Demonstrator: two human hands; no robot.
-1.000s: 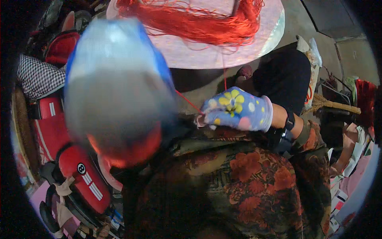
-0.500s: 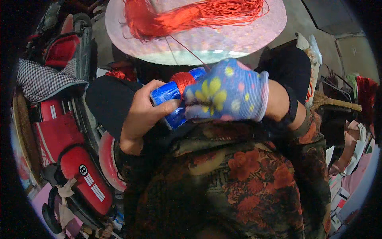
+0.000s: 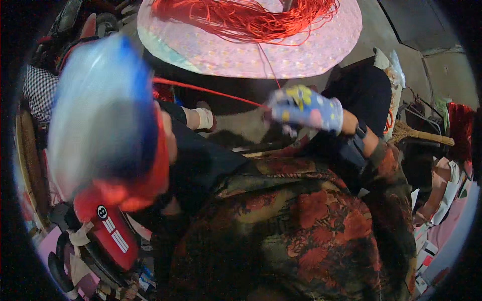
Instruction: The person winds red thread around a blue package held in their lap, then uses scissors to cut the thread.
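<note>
The spool (image 3: 103,120) has swung left, blurred, its long axis running roughly up and down our view. Our left hand (image 3: 168,133) grips it; our gloved right hand (image 3: 305,109), well to its right, pinches the red cord (image 3: 211,92) stretched between.

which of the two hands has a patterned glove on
The right hand, in a blue glove with yellow and pink patches. The left hand, mostly hidden behind the blurred blue-and-white object, shows bare skin.
</note>
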